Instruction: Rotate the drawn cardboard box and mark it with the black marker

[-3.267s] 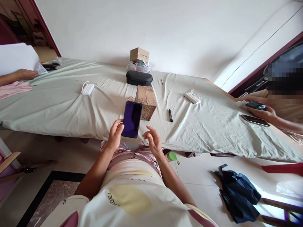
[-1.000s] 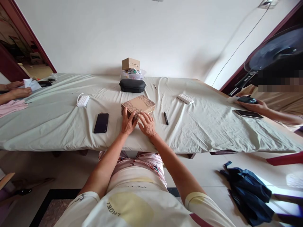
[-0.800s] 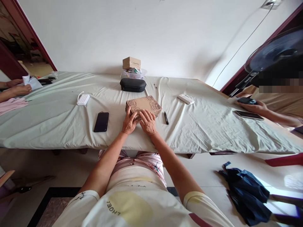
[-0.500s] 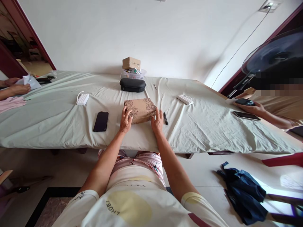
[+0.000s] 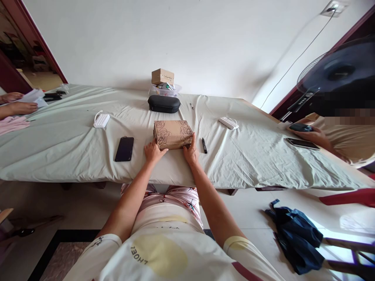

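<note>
A brown cardboard box (image 5: pixel 172 133) printed with rose outlines stands on the cloth-covered table (image 5: pixel 73 144) right in front of me. My left hand (image 5: pixel 152 151) cups its near left lower corner, fingers curled against it. My right hand (image 5: pixel 191 150) grips its near right corner with the thumb up the side. A black phone (image 5: pixel 124 148) lies face up left of the box. A black marker (image 5: pixel 204 145) lies just right of my right hand.
Beyond the box are a black zip case (image 5: pixel 163 104), a clear tub (image 5: pixel 164 90) with a small carton on top, and two white gadgets (image 5: pixel 101 120) (image 5: pixel 228 123). Another person's hands hold paper far left (image 5: pixel 13 102); one at right (image 5: pixel 313 136) holds a phone. A fan (image 5: pixel 336 74) stands right.
The phone went from my left hand to the table. Both hands moved to the box, turned it square to me and slid from its top to its near corners.
</note>
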A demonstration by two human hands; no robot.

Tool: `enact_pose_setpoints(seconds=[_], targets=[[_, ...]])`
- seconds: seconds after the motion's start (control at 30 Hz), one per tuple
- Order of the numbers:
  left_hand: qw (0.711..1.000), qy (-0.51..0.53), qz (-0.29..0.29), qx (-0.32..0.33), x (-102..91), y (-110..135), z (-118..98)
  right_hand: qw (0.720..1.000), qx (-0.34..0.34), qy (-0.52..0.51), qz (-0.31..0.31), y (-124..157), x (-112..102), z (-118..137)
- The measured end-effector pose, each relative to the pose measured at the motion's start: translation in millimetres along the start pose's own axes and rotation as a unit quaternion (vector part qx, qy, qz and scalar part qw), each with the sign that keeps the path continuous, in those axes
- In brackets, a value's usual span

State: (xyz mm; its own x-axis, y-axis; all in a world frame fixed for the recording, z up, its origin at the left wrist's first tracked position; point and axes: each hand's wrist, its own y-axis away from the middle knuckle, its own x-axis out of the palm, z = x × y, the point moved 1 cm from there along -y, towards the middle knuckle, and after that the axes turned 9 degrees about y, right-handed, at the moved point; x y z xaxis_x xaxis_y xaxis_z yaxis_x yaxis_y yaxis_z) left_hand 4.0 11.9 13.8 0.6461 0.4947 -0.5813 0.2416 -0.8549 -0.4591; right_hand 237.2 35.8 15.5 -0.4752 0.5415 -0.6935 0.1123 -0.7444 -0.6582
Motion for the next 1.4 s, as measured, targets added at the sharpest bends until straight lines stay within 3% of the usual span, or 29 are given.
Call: enact_pose_setpoints(seconds=[0.17,0.27,0.47,0.57,0.9,1.2,1.4], targets=[[1.000,0.003,0.015,-0.007,-1.4,0.4,0.6,0.992,0.113,-0.055,-0.013,1.1,1.2,1.6],[0.999,0.032,-0.004,0.012,-5.1,-1.1,0.7,0.981,0.164,-0.096,-0.030,-1.1,-0.4,2.8],[0.977,0.138,-0.126,0.101,-20.2,-0.4,-3.8,0.959,0.123,-0.179,-0.180,-2.9,-17.0,3.8],[0.963,0.188,-0.143,0.126,-24.3,2.7,-6.5,0.956,0.108,-0.167,-0.215,-0.7,-21.6,4.4],[0.970,0.201,-0.111,0.076,-15.2,-2.2,2.6,0.973,0.129,-0.148,-0.118,-5.2,-0.7,-4.4],[0.994,0.096,-0.042,0.000,-0.8,-3.7,12.0,0.982,0.154,-0.100,-0.035,0.8,20.2,-13.5],[0.998,0.049,-0.032,-0.001,6.0,-2.4,16.9,0.990,0.120,-0.058,-0.045,5.5,23.4,-16.0]])
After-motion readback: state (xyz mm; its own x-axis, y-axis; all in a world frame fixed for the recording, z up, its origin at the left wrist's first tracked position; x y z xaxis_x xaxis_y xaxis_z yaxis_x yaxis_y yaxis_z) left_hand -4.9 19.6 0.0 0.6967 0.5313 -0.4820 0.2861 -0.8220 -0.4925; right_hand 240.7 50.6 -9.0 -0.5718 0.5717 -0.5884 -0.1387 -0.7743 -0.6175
